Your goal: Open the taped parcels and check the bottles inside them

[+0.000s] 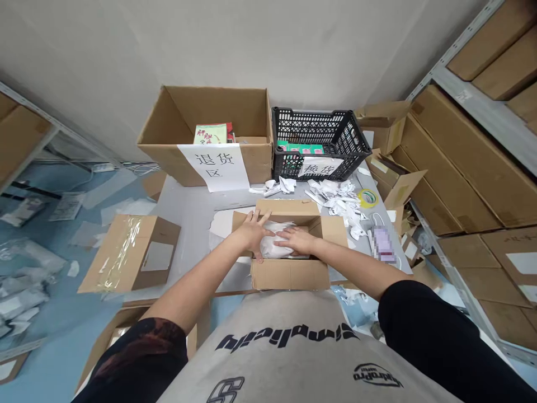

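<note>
An open cardboard box [289, 275] stands near the table's front edge with its flaps folded outward. Inside it lies a whitish, crinkled bundle [271, 246] that looks like plastic wrap or paper; what it covers is hidden. My left hand [253, 232] reaches over the box's left side, fingers spread, touching the bundle's left part. From the right, my right hand [298, 240] rests on the top of the bundle, its fingers stretched out and apart. Neither hand is closed around anything.
Behind stand a large carton [201, 162] holding printed packs and a black crate [321, 140] with green boxes. Paper scraps [342, 204], yellow tape [368, 198] and a phone-like object [382, 243] lie right. A taped carton [130, 252] sits left; shelved cartons [470, 162] line the right.
</note>
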{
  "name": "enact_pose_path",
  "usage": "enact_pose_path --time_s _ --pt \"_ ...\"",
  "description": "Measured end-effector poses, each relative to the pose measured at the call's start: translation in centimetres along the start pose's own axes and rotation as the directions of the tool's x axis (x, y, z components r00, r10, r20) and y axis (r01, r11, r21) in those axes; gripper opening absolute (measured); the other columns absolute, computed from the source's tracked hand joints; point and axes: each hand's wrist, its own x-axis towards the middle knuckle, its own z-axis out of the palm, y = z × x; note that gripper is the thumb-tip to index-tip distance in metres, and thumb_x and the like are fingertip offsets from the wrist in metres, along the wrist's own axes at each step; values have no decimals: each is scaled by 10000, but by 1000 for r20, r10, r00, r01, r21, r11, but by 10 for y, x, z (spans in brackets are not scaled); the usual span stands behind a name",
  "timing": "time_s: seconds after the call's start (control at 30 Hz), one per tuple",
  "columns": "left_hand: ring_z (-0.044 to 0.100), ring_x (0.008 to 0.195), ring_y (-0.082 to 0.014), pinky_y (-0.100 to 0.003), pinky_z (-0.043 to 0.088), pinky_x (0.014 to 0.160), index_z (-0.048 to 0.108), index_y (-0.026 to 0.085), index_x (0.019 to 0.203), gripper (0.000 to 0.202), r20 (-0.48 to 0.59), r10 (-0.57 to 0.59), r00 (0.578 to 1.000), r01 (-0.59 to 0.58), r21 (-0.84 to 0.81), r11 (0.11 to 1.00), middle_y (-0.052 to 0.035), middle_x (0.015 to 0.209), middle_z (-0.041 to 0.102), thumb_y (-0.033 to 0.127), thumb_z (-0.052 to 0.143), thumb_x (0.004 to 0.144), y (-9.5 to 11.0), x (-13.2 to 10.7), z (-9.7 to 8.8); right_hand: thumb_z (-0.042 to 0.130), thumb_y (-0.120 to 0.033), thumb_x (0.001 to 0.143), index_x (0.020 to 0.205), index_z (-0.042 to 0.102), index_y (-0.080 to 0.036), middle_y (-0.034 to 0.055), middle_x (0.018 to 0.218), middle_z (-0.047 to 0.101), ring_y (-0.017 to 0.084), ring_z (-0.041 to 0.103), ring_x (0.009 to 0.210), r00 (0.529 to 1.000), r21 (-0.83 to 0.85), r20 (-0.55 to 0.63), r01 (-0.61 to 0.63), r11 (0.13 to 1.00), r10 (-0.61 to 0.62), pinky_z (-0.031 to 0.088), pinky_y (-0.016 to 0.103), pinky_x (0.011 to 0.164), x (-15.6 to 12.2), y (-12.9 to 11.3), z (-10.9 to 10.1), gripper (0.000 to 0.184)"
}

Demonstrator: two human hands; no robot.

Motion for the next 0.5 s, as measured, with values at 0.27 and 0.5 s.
enact_pose_path --time_s 0.27,0.5 --pt "-44 1426 -547 -612 15 1140 300 379 1499 1396 -69 5 998 -5 -14 1000 -87 1632 -117 531 919 258 0 -4 7 349 -224 994 1275 597 -207 148 1250 596 258 536 1070 932 -113 -209 -323 940 295 410 405 908 22 0 5 375" --pt "-27 1414 -575 -673 -5 1111 507 445 1369 1133 26 -41 999 41 -23 999 2 1645 -13 498 932 321 5 6 0 556 -271 882 1100 662 -128 188 1150 582 307 489 1065 902 -123 -229 -399 909 365 410 400 846 19 -13 1 282"
